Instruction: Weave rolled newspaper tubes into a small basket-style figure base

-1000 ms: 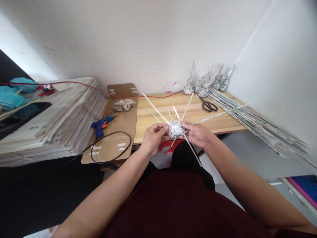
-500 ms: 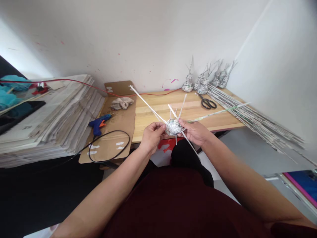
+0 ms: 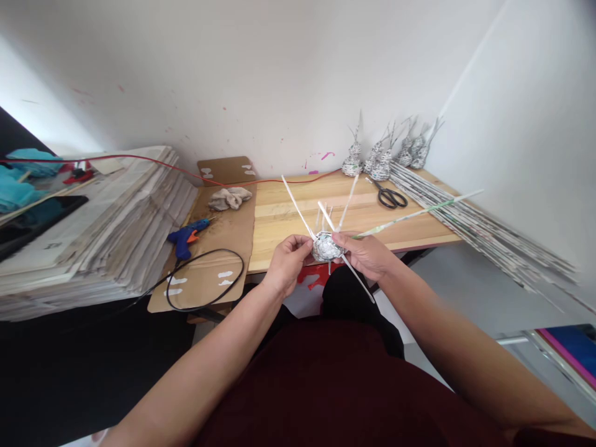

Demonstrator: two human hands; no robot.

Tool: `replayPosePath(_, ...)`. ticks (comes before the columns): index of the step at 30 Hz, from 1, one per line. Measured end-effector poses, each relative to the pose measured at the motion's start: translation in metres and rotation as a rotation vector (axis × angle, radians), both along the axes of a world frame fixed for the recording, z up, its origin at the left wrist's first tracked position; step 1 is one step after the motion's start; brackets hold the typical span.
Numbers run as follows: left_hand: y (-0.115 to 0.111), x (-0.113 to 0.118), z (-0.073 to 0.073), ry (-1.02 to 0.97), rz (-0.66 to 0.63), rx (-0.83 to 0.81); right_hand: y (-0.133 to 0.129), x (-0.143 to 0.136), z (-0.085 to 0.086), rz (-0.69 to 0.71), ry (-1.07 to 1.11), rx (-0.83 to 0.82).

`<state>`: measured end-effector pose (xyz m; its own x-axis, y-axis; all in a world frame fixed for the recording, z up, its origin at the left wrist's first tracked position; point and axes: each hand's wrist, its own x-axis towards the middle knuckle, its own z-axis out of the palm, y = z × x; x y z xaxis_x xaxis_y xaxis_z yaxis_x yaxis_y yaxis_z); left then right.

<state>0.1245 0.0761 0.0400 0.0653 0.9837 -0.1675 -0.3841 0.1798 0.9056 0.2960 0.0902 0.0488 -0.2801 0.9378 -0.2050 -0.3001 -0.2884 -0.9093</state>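
Note:
Between my hands, just off the table's front edge, is a small round woven piece of rolled newspaper. Several paper strips stick out of it in different directions. My left hand is closed at its left side, thumb and fingers pinching the rim near an upright strip. On the other side my right hand grips the weave, thumb on top. A long paper tube with green marks runs from beside my right hand out to the right. The fingertips behind the piece are partly hidden.
Black-handled scissors lie on the wooden table. Long paper tubes extend past its right edge. Several woven gourd shapes stand by the wall. At left are a blue glue gun, a cloth and stacked newspapers.
The left strip has swung from a long slant to a steeper angle near my left hand. The woven piece sits slightly lower in view, still held by both hands.

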Motion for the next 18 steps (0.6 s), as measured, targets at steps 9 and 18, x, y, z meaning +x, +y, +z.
replayPosePath(9, 0.0006, 0.0015, -0.0007, -0.029, 0.019, -0.024, 0.0015, -0.0042, -0.0005, 0.013, -0.012, -0.001)
replayPosePath(18, 0.0022, 0.0019, -0.0073, -0.047, 0.011, 0.005, 0.0056, -0.0042, -0.0057, -0.024, -0.011, -0.023)
